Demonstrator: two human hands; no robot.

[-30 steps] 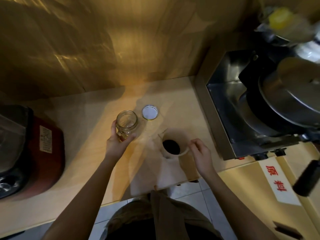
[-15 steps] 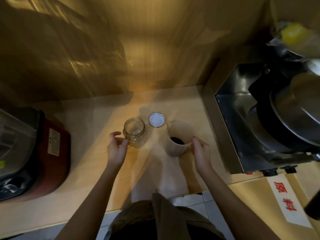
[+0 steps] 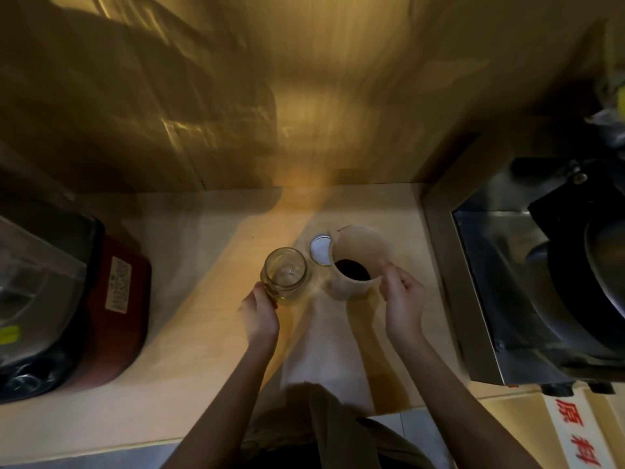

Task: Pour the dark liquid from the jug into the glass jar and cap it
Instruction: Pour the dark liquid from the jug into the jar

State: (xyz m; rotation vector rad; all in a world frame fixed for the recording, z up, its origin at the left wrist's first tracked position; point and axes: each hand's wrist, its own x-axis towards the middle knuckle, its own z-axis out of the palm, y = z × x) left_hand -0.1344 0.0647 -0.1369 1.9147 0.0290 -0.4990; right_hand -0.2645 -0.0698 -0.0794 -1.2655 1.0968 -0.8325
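An empty glass jar (image 3: 285,275) stands upright and uncapped on the wooden counter (image 3: 209,319). My left hand (image 3: 260,316) holds it at its near left side with the fingertips. Just behind and right of the jar lies its round lid (image 3: 320,250), white inside facing up. Right of the jar is the pale jug (image 3: 355,262), dark liquid (image 3: 351,269) showing at its bottom and its spout partly covering the lid. My right hand (image 3: 402,299) grips the jug's right side, thumb on the rim; the handle is hidden.
A red and black appliance (image 3: 77,299) with a clear lid fills the counter's left end. A steel machine (image 3: 527,282) with dark pans stands close on the right. A wooden wall backs the counter. A white label with red characters (image 3: 571,431) lies lower right.
The jug has moved away from the counter's front edge to sit beside the lid and jar. My left hand briefly let go of the jar and now touches it again.
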